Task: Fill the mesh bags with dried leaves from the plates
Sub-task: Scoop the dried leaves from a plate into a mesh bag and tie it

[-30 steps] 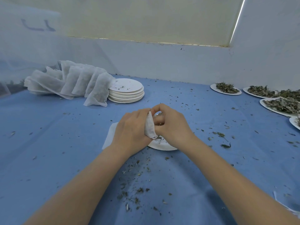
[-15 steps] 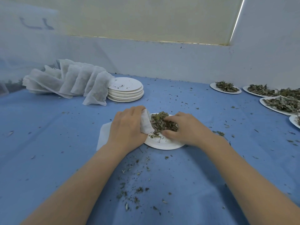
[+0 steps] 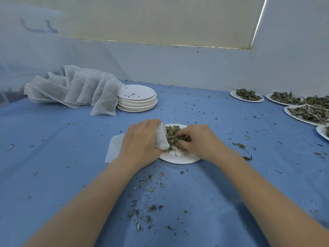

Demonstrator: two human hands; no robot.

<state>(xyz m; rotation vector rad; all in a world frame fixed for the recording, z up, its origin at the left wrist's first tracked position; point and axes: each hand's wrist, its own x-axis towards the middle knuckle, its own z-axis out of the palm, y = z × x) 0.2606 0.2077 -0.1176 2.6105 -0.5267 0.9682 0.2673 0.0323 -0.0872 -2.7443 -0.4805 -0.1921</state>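
White mesh bag (image 3: 161,139) is gripped at its mouth by the left hand (image 3: 140,141), opening turned toward the dried leaves (image 3: 171,135) on the paper plate (image 3: 179,157). Right hand (image 3: 199,139) has fingers curled, pinching a clump of leaves just beside the bag — filled bags (image 3: 83,88) and stacked plates (image 3: 138,100) sit far left, more leaf plates (image 3: 247,95) far right.

No text, label, brand or number can be read; the dark marks on the netting (image 3: 38,26) at upper left are illegible.
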